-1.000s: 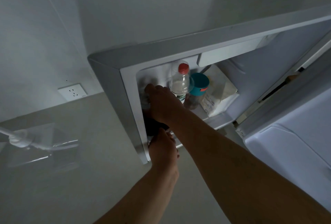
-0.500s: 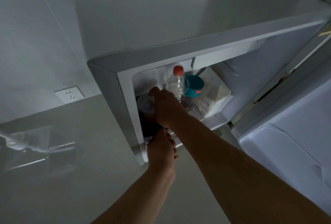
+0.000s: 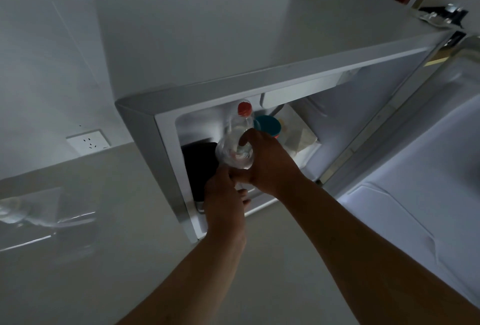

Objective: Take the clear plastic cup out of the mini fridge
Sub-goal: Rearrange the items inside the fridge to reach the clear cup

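The white mini fridge (image 3: 161, 158) stands open in front of me. My right hand (image 3: 267, 163) grips the clear plastic cup (image 3: 232, 154) at the fridge's opening, tilted so its mouth faces me. My left hand (image 3: 224, 205) sits just below the cup, fingers curled against the right hand and the fridge's lower edge. What the left fingers touch is hidden. Behind the cup stands a clear bottle with a red cap (image 3: 244, 108).
Inside the fridge are a black object (image 3: 200, 166) at the left, a teal-lidded container (image 3: 268, 124) and a white carton (image 3: 298, 136) at the right. The fridge door (image 3: 415, 194) hangs open on the right. A wall socket (image 3: 88, 140) is on the left.
My right hand has drawn the cup out from the fridge's left side toward me, uncovering the black object. My left hand has risen to just under the cup.
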Action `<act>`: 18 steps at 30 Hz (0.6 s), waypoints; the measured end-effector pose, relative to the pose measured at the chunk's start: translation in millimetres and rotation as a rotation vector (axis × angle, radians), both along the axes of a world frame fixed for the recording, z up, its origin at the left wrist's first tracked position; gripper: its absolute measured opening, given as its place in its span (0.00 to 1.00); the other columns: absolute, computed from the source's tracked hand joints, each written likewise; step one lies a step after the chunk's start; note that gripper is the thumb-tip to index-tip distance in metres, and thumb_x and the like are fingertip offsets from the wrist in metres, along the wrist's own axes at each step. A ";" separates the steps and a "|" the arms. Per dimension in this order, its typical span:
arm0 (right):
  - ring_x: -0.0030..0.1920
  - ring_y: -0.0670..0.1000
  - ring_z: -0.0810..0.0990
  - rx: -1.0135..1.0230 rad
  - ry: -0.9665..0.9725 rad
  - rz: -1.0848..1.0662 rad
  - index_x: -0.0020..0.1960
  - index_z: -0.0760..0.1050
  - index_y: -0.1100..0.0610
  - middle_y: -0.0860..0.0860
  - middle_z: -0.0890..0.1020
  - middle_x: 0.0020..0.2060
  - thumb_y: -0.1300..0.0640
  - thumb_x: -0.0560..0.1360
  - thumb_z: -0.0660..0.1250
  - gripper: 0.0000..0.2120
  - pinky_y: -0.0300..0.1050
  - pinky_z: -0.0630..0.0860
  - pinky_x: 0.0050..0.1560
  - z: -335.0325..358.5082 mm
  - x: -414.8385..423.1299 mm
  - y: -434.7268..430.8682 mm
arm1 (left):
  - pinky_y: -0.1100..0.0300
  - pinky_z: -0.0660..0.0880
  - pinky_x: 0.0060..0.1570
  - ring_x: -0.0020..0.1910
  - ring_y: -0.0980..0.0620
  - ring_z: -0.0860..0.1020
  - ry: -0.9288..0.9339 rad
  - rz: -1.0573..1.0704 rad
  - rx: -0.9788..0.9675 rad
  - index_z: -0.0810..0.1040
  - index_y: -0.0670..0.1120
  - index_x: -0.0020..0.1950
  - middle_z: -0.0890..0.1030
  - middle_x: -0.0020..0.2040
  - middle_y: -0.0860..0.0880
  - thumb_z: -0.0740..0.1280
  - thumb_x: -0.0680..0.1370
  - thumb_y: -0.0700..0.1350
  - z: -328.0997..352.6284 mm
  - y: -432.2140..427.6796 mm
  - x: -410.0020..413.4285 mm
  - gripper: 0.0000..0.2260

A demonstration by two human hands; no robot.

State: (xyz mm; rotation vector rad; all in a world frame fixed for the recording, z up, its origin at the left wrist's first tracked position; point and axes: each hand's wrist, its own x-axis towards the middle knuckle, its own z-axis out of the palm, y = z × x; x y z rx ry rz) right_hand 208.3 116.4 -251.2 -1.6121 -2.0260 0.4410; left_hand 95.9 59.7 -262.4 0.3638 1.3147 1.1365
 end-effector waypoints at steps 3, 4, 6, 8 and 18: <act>0.55 0.54 0.78 0.021 -0.027 0.044 0.61 0.74 0.54 0.55 0.79 0.59 0.47 0.63 0.85 0.33 0.51 0.80 0.52 6.0 7.6 -4.4 | 0.51 0.80 0.50 0.48 0.51 0.85 0.082 -0.023 0.049 0.83 0.49 0.60 0.88 0.52 0.48 0.64 0.83 0.57 6.7 8.8 4.7 0.15; 0.56 0.54 0.79 0.029 -0.036 0.059 0.62 0.74 0.55 0.56 0.79 0.59 0.47 0.63 0.85 0.33 0.51 0.80 0.52 8.1 9.4 -4.8 | 0.48 0.80 0.53 0.51 0.48 0.85 0.106 -0.024 0.047 0.83 0.48 0.62 0.87 0.54 0.46 0.64 0.83 0.56 7.8 12.3 5.8 0.16; 0.56 0.54 0.79 0.031 -0.058 0.081 0.64 0.73 0.56 0.56 0.80 0.60 0.46 0.65 0.84 0.34 0.47 0.79 0.52 11.8 12.6 -4.8 | 0.48 0.79 0.50 0.50 0.46 0.85 0.106 0.000 0.047 0.83 0.45 0.62 0.87 0.52 0.43 0.65 0.83 0.52 8.1 17.5 7.3 0.14; 0.56 0.50 0.79 0.011 -0.051 0.090 0.68 0.71 0.53 0.53 0.80 0.62 0.44 0.68 0.81 0.34 0.41 0.78 0.52 15.9 14.6 -4.8 | 0.52 0.77 0.45 0.44 0.48 0.84 0.074 0.040 0.041 0.81 0.41 0.63 0.85 0.49 0.38 0.65 0.84 0.49 7.3 21.7 5.6 0.14; 0.60 0.58 0.82 0.028 0.198 -0.311 0.67 0.70 0.60 0.56 0.83 0.60 0.52 0.73 0.79 0.29 0.48 0.77 0.60 14.4 1.7 36.7 | 0.50 0.80 0.53 0.50 0.46 0.84 0.099 0.157 -0.012 0.76 0.42 0.69 0.84 0.52 0.44 0.60 0.85 0.48 0.3 33.5 -6.6 0.16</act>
